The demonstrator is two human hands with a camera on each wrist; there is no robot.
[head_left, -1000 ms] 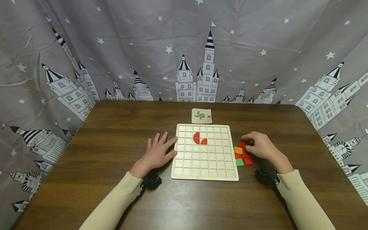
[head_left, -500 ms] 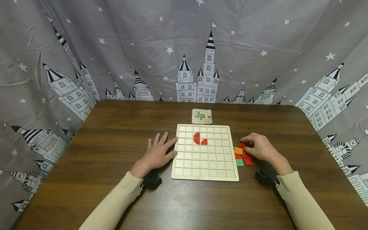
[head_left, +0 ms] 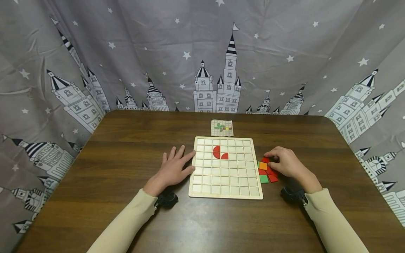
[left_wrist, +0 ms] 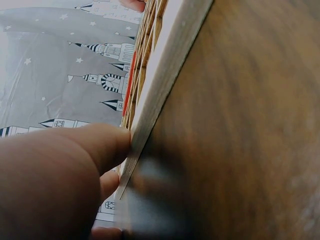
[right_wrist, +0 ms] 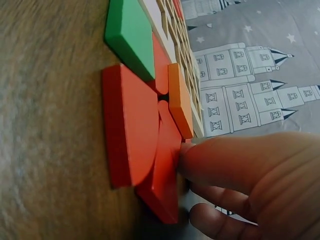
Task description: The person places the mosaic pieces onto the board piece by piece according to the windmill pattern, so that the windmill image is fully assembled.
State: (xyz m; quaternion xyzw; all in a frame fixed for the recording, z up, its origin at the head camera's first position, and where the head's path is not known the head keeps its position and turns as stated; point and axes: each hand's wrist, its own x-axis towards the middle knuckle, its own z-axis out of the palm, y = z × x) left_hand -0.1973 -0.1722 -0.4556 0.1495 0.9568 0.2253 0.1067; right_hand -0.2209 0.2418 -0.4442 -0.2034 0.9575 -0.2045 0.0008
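Observation:
A wooden grid board [head_left: 225, 190] lies on the table, with red curved tiles [head_left: 216, 151] set in a few of its upper cells. Against the board's left edge rest the thumb and index finger of my left hand [head_left: 172, 170], its fingers spread; the left wrist view shows its thumb [left_wrist: 107, 142] touching the rim. Right of the board, my right hand [head_left: 286, 161] is at the far end of a loose tile pile, its curled thumb and index finger pinching a red tile [head_left: 265, 160]. In the right wrist view my thumb [right_wrist: 210, 157] partly hides that tile.
Beside the board lie an orange tile [head_left: 263, 166], a green tile [head_left: 264, 179] and several red tiles [head_left: 273, 178], some overlapping. A small pattern card [head_left: 222, 133] lies beyond the board. A grey castle-print curtain [head_left: 152, 45] hangs behind the table [head_left: 133, 140].
My right hand has shifted very slightly toward the board over the red tile. My left hand, the board and the other tiles stay where they were.

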